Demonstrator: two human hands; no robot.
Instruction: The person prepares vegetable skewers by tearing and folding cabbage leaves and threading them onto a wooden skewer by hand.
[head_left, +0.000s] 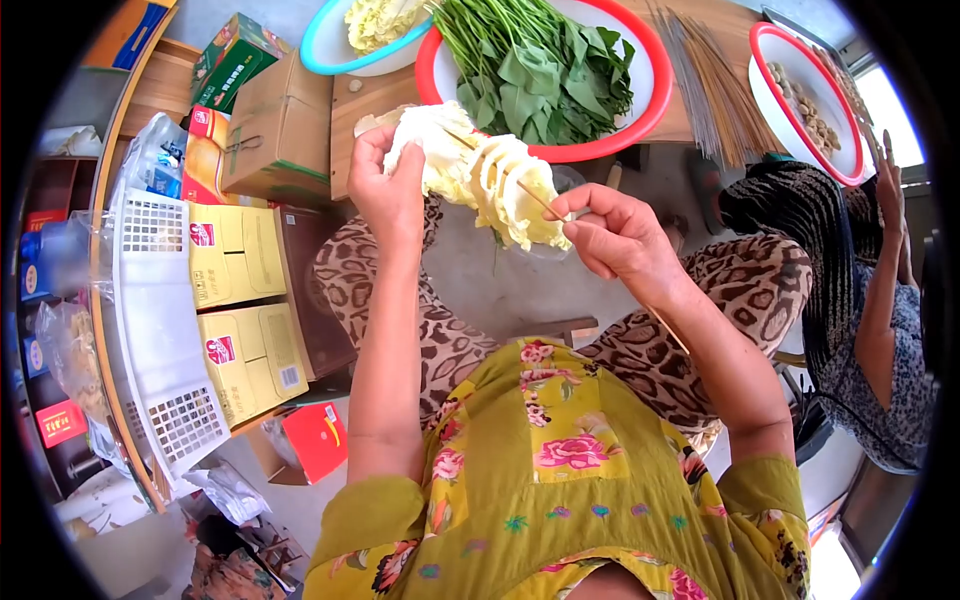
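Note:
In front of me, pale cabbage leaves (pixel 512 190) are threaded in folds along a thin wooden skewer (pixel 538 199). My left hand (pixel 392 190) pinches a whiter cabbage leaf (pixel 425 135) near the skewer's far end. Fingers of my right hand (pixel 622 238) are closed around the skewer's near end, right of the folded leaves. Just beyond, a red-rimmed basin (pixel 655 75) holds a bundle of leafy greens (pixel 545 75). A blue-rimmed basin (pixel 318 55) with more cabbage (pixel 382 22) stands beside it.
Loose skewers (pixel 725 95) lie on the wooden table (pixel 375 110). Another red-rimmed basin (pixel 768 95) holds small pale brown pieces. At right, another person's hand (pixel 888 190) is raised near it. Cardboard boxes (pixel 275 125) and a white plastic basket (pixel 160 320) stand at left.

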